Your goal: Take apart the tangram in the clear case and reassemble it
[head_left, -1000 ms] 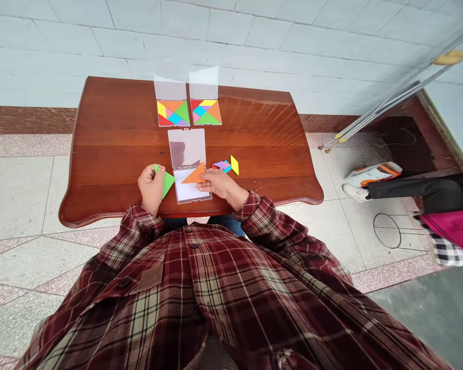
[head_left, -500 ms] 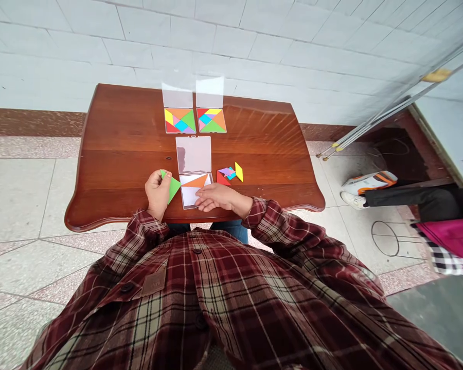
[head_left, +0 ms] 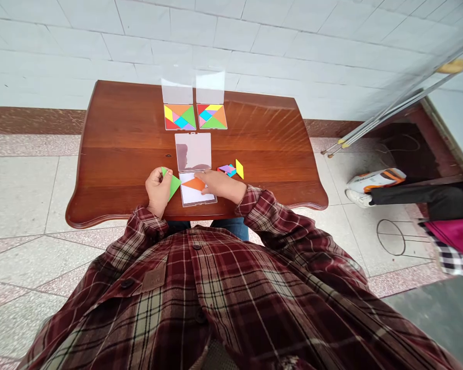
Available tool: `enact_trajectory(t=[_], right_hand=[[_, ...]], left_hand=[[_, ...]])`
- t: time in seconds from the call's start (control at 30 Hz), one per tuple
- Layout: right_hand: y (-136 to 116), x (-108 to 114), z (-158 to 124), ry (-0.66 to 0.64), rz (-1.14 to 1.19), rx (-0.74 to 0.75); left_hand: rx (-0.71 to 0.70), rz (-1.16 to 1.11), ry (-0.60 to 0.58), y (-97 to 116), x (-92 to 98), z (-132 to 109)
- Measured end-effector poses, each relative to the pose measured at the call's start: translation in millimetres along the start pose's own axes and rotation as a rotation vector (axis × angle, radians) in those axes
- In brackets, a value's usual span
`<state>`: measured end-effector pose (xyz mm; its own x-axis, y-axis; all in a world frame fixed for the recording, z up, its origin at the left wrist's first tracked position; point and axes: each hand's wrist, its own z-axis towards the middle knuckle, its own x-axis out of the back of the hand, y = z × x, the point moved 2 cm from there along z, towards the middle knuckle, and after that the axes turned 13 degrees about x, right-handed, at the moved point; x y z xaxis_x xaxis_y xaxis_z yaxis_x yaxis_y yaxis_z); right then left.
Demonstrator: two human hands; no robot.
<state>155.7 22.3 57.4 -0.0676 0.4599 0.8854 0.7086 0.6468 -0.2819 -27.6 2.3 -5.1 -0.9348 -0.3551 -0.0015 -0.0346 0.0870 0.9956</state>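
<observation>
The left hand (head_left: 158, 191) is curling closed, gripping a green triangle (head_left: 173, 186) above the table. The right hand (head_left: 218, 185) is lying spread, its fingertips (head_left: 199, 177) pressing an orange triangle (head_left: 194, 183) inside an open plastic case (head_left: 193, 151). Just beyond the right hand, a yellow parallelogram (head_left: 239, 168) is lying on the wooden table (head_left: 254, 128). Farther ahead, two more cases (head_left: 180, 116) (head_left: 212, 116) are holding complete coloured squares.

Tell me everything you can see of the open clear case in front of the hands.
A shallow, square, clear plastic case lies open and flat on the wooden table, just in front of the person. Its see-through lid lies on the far side; the near half has a white lining, with an orange triangle on it. The right hand rests across that half's right part.
</observation>
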Motion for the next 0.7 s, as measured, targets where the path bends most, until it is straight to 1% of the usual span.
enact_trajectory(t=[0.13,0.27,0.37,0.5,0.7], right_hand=[[9,0,4,0.016,-0.059,0.039],[9,-3,2,0.052,-0.099,0.044],[7,-6,4,0.117,-0.09,0.025],[7,-12,11,0.189,-0.069,0.046],[9,-18,15,0.226,-0.042,0.042]], left_hand=[[-0.005,0.017,0.003,1,-0.5,0],[-0.024,0.036,0.011,3,-1.3,1],[-0.033,0.046,0.006,2,-1.7,1],[-0.032,0.045,0.0,0,-1.7,1],[-0.024,0.071,0.002,-2,-1.2,1]])
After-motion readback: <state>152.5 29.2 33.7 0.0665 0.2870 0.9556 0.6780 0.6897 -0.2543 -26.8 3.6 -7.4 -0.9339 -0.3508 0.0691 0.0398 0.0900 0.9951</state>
